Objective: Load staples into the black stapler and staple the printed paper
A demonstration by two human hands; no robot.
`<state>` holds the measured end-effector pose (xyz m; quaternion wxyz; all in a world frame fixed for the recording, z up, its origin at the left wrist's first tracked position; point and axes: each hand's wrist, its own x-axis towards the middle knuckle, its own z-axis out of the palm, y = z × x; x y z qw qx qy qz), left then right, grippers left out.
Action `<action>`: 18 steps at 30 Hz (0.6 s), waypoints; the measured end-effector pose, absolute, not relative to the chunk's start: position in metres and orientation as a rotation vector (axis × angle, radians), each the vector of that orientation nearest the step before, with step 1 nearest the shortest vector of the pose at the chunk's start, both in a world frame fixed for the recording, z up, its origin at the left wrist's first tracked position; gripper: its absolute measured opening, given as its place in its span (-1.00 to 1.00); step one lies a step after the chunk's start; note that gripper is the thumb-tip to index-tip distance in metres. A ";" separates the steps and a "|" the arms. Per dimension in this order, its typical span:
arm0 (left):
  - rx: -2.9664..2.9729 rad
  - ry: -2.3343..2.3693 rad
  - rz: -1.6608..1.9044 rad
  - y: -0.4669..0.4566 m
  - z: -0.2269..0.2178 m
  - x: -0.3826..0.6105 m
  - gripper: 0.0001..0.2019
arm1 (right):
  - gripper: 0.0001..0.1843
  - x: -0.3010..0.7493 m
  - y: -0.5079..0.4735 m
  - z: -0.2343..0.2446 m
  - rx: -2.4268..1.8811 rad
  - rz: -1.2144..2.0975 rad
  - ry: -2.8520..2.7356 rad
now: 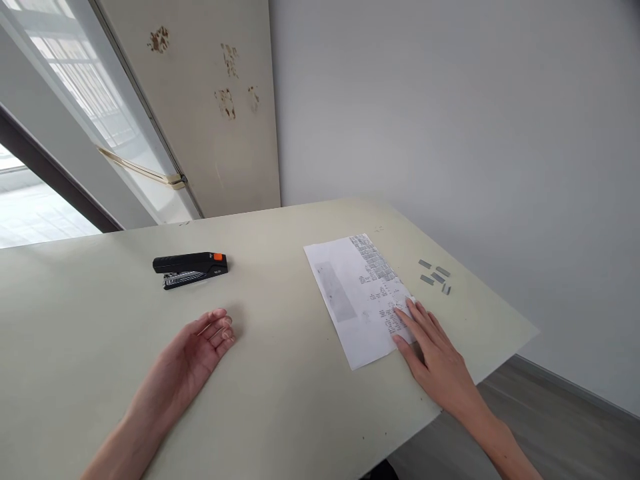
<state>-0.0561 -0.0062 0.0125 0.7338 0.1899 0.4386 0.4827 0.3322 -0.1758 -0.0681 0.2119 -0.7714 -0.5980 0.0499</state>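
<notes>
Under the right hand (440,360), paper (355,300).

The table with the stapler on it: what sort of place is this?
Perhaps an office or a simple workroom indoors: a black stapler and a printed sheet lie on a pale table.

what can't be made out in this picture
Paper: head view, print too small to read; right hand hides one corner.
Grey strips: head view, too small to identify.
Dark thing below: head view, partly hidden by the table, cut off by the bottom edge.
</notes>
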 end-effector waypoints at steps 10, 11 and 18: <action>0.427 0.985 1.044 -0.010 0.014 -0.059 -0.80 | -0.35 0.332 -0.175 -0.066 -2.142 0.210 -1.630; 0.419 1.000 1.043 -0.010 0.015 -0.058 -0.79 | -0.34 0.332 -0.175 -0.066 -2.145 0.221 -1.624; 0.434 1.008 1.031 -0.012 0.019 -0.052 -0.77 | -0.35 0.332 -0.179 -0.056 -2.077 0.256 -1.570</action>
